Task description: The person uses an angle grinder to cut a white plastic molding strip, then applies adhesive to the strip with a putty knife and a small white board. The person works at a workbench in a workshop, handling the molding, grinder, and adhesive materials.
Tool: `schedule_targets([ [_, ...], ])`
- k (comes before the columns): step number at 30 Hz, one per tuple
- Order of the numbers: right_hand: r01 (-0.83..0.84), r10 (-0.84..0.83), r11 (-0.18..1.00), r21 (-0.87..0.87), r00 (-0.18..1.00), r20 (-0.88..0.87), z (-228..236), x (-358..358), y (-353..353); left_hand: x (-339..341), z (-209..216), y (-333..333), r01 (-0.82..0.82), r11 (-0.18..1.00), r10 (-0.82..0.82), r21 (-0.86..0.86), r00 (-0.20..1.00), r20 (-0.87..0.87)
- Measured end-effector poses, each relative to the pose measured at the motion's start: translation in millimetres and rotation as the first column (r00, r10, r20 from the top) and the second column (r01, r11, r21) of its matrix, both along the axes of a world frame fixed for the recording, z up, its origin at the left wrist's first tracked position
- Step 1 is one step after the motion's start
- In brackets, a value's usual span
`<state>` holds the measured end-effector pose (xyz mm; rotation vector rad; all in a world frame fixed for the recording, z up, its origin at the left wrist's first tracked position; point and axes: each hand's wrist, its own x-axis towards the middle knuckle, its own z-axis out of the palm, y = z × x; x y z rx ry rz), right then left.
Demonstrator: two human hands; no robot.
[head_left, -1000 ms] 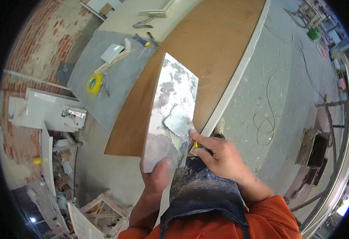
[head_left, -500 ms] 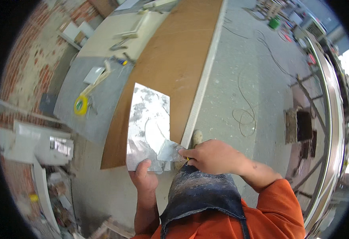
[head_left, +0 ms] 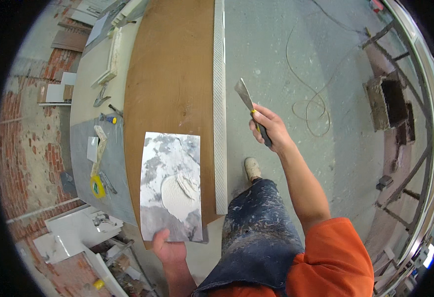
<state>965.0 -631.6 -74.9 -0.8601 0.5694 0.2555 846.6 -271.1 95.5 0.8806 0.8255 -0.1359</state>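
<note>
The rectangular grey-and-white panel [head_left: 152, 193] is held up in front of us, above the near end of the brown-topped bench [head_left: 172, 59], which it partly hides. A thick patch of white putty [head_left: 177, 195] sits on its face, with a ridge at the patch's upper right.

Our left hand [head_left: 170, 250] clamps the panel's lower edge: the thumb presses on the face, while the other fingers are hidden beneath. Our right hand [head_left: 272, 129] is raised past the bench's right edge, its fingers closed around the black-and-yellow handle of a putty knife [head_left: 246, 98], blade pointing up and away from us, well apart from the panel.

A pale speckled strip [head_left: 219, 123] runs along the bench's right edge. Along the left edge lie grey sheeting [head_left: 113, 168] and, farther off, a cream sheet [head_left: 88, 79]. On the grey part we see a yellow tape roll [head_left: 101, 192], whose green-and-white core print is too small to read, a pale strip of material [head_left: 99, 148] beside a small white piece [head_left: 92, 147], and a blue tool handle with a yellow end [head_left: 109, 119].

Our paint-spattered apron [head_left: 261, 237] and a pale shoe [head_left: 252, 169] hide some floor near the bench's near right corner. To the right, a thin cable [head_left: 296, 74] loops over the grey floor, and a hollow, rough-walled box [head_left: 378, 104] stands beyond.
</note>
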Motion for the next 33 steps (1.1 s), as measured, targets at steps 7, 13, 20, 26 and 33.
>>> schedule_targets([
  [7,-0.013,0.013,0.994,-0.111,1.000,0.005,-43,50,28,6,12,7,0.108,0.979,-0.092,0.174,0.991,-0.101],
  [13,-0.078,0.071,0.962,-0.262,0.997,-0.039,-45,70,36,13,11,2,0.124,0.968,-0.110,0.219,0.991,-0.074],
  [20,-0.266,0.228,0.861,-0.434,0.964,-0.140,-37,46,45,16,14,2,0.096,0.981,-0.076,0.169,0.990,-0.121],
  [26,-0.292,0.277,0.688,-0.664,0.952,-0.131,-46,12,47,7,9,19,0.162,0.964,-0.145,0.212,0.985,-0.096],
  [33,-0.146,0.165,0.461,-0.875,0.983,-0.076,-72,-20,58,13,11,19,0.175,0.966,-0.164,0.189,0.984,-0.075],
])
